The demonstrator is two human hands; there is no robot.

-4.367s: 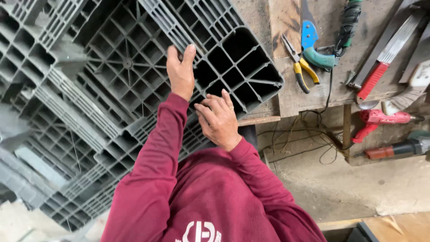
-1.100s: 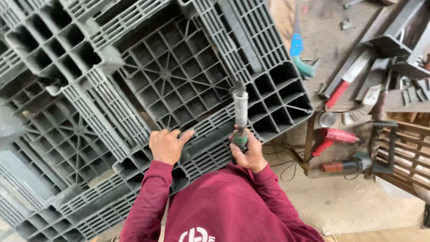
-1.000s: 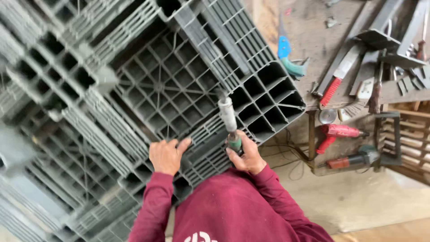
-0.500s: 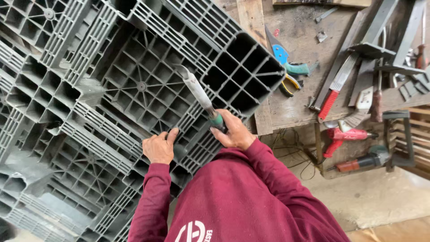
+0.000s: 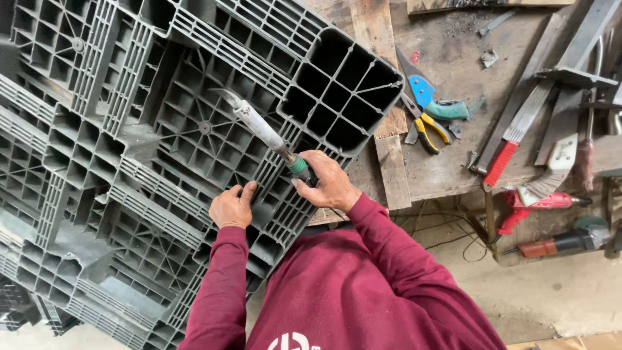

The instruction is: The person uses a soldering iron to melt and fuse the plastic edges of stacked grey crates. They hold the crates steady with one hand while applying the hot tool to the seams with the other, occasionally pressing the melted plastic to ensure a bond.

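A big grey plastic pallet (image 5: pixel 129 162) with a ribbed grid underside fills the left and middle of the head view. My left hand (image 5: pixel 232 206) presses on a rib near its lower edge. My right hand (image 5: pixel 327 181) grips the green handle of a soldering-iron-like tool (image 5: pixel 259 126). Its long pale metal shaft points up and left, and the curved tip rests over a grid cell of the pallet. Both arms wear dark red sleeves.
To the right lies a worn wooden workbench (image 5: pixel 453 116) with a blue-handled saw (image 5: pixel 427 97), yellow-handled pliers (image 5: pixel 427 129), a red-handled file (image 5: pixel 508 149) and metal bars. Red power tools (image 5: pixel 551 243) and cables sit under the bench edge. A concrete floor (image 5: pixel 557 298) shows at lower right.
Earlier my right hand was empty; it now holds the tool. Over the last second the shaft swung from upright to pointing up-left, with its tip over the pallet's grid.
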